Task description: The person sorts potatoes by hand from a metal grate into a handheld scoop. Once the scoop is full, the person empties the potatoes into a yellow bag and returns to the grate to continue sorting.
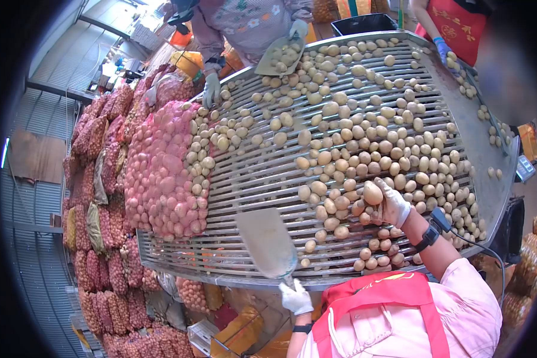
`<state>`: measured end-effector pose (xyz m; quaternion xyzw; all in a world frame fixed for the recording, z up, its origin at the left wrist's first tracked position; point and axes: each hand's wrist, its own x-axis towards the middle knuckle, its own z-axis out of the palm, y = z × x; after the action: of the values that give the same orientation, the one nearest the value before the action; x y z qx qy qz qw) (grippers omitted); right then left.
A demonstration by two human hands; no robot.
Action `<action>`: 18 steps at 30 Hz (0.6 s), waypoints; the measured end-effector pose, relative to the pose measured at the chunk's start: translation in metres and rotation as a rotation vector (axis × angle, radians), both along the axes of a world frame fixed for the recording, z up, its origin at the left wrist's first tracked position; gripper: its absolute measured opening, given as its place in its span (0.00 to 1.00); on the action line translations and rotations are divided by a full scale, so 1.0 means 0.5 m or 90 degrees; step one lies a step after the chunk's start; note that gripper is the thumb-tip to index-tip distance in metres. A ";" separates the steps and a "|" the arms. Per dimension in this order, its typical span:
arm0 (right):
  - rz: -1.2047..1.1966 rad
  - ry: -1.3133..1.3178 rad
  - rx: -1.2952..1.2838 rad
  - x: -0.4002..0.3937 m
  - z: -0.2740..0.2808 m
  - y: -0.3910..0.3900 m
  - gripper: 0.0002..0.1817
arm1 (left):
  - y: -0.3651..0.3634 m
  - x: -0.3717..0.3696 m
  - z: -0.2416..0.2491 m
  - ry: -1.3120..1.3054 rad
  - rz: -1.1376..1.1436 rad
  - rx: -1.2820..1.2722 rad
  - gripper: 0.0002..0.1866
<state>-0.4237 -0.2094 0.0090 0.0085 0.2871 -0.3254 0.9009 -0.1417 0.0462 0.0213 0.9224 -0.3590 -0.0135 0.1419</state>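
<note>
My left hand [296,298], in a white glove, grips the handle of a flat metal scoop [267,241] near the front edge of the slatted metal table [250,185]. No potatoes lie on the scoop's blade. Farther right, my gloved right hand [394,204] is closed around a large potato [373,193], held above the others. Many loose potatoes [394,146] cover the slats around and beyond this hand. On the table's left part lies a pink mesh sack [164,173] full of potatoes, with loose ones spilling beside its upper right side.
Across the table a co-worker [238,27] holds a scoop of potatoes [280,56]. Another person in a red apron [453,27] stands at the far right, a blue-gloved hand at the side chute [459,113]. Stacked potato sacks [98,238] line the left. A black bin [364,25] stands behind.
</note>
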 end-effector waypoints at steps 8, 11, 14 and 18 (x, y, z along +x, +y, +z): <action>-0.032 0.017 -0.020 -0.007 0.033 0.031 0.19 | -0.057 -0.045 0.017 -0.112 -0.229 -0.075 0.14; -0.027 -0.003 -0.053 -0.013 0.018 0.033 0.20 | -0.057 -0.004 0.032 -0.108 -0.134 -0.034 0.14; -0.024 0.000 -0.073 -0.007 0.052 0.035 0.24 | -0.083 0.035 0.034 0.079 -0.033 -0.172 0.14; -0.027 -0.006 -0.126 0.017 0.058 0.033 0.33 | -0.056 0.143 -0.057 0.562 0.142 -0.198 0.16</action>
<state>-0.4153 -0.1926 0.0382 -0.0726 0.2489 -0.3712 0.8916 -0.0703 0.0184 -0.0071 0.8293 -0.1611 -0.3348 0.4173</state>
